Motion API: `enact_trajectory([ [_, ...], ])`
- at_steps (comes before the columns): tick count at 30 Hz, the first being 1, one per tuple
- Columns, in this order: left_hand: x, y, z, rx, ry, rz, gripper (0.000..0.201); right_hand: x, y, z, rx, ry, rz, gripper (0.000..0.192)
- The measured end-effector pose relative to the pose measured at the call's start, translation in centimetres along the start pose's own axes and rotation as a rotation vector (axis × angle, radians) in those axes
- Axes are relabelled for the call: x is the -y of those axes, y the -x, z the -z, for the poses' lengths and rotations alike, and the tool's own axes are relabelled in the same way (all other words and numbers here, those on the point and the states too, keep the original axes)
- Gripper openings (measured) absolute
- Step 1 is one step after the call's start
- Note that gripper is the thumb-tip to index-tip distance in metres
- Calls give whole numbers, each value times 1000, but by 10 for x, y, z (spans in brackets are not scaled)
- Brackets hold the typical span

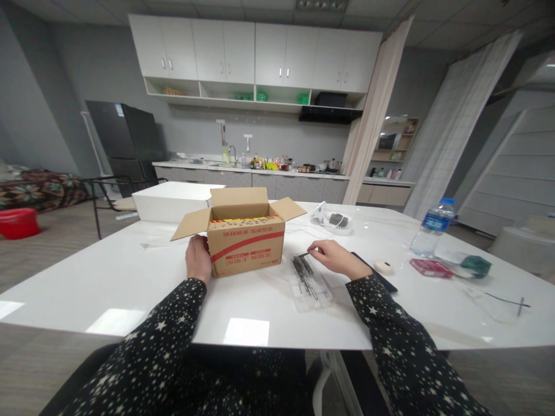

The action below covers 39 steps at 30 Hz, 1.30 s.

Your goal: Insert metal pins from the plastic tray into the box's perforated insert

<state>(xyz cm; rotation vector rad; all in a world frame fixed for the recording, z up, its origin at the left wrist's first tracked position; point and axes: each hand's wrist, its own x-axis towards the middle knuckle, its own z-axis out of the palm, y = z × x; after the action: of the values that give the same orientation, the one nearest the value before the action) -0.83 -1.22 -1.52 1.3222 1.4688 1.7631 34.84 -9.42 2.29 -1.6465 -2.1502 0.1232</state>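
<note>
My left hand (pixel 198 258) is curled against the left side of an open cardboard box (pixel 247 245), steadying it; some fingertips are hidden. Red print and a red stripe mark the box's front, and its flaps stand spread. To the right of the box lies a clear plastic case (pixel 323 292) with several thin metal rods (pixel 307 280), perhaps drill bits, piled in it. Over the case's far end, my right hand (pixel 332 257) has its thumb and fingers pinched on a thin dark metal piece (pixel 303 255), too small to name.
Behind the cardboard box sits a white box (pixel 173 199). A white device with a cable (pixel 332 219) is further back. On the right are a dark flat object (pixel 381 277), a small round white case (pixel 384 266), a water bottle (pixel 432 228) and a pink packet (pixel 430 267).
</note>
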Motion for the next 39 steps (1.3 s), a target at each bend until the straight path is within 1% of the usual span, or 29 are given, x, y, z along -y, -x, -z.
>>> enact_trajectory([
  [3,-2,1,0,-31,-91,-26,39,-2,-1,-1,-18,20,-15,28],
  [11,-2,0,0,-42,-97,-46,41,-1,-2,1,-108,24,-26,29],
  [16,-2,1,1,-21,-68,-41,40,7,-1,4,-176,-21,-57,32],
  [22,-3,2,1,0,22,-119,40,12,-1,4,-209,-94,-42,35],
  [25,0,1,1,1,82,-160,41,12,-1,2,-188,-78,-46,36],
  [30,11,-3,1,-4,107,-216,44,11,-2,-1,-123,-12,-70,36],
  [34,18,-6,1,-15,122,-243,45,10,-4,-3,-102,-10,-90,37],
  [39,19,-7,4,-7,134,-255,46,10,-5,-5,-87,-39,-100,37],
])
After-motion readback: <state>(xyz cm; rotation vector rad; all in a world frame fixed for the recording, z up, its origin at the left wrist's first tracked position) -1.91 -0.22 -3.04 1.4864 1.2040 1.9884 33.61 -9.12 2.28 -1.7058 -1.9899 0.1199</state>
